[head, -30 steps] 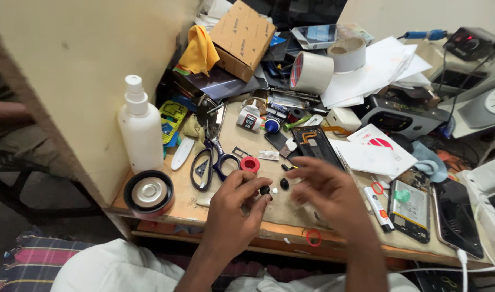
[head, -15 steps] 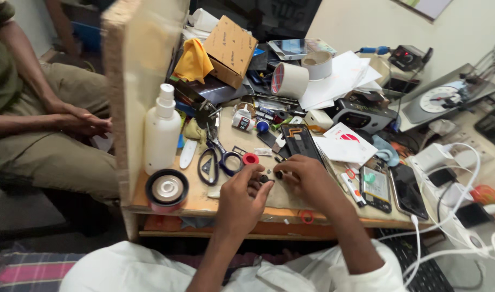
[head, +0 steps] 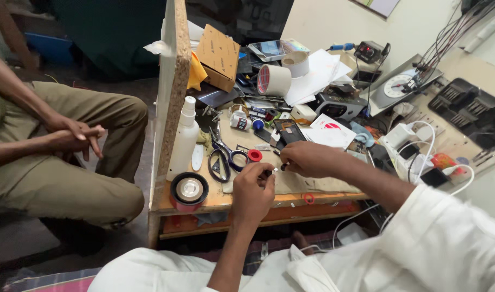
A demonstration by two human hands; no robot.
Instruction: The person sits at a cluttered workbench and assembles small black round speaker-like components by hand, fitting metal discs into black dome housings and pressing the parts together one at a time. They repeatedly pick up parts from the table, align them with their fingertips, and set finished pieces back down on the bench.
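Both hands have drawn closer together over the table: left hand and right hand each pinch, grip clamped, a small part; scissors lie left.

I read this as a small phone-repair workshop, cramped and informal. The landmark is a low wooden workbench, crowded with repair clutter. On it, toward the middle, lies a dark phone opened up or face down; I can't tell which. Near the bench's left edge stand a white squeeze bottle and black-handled scissors. At the back of the bench sit a tape roll, a cardboard box and loose papers. Right of the bench I see a white power strip with cables. Left of the bench, behind an upright board, another person sits waiting.
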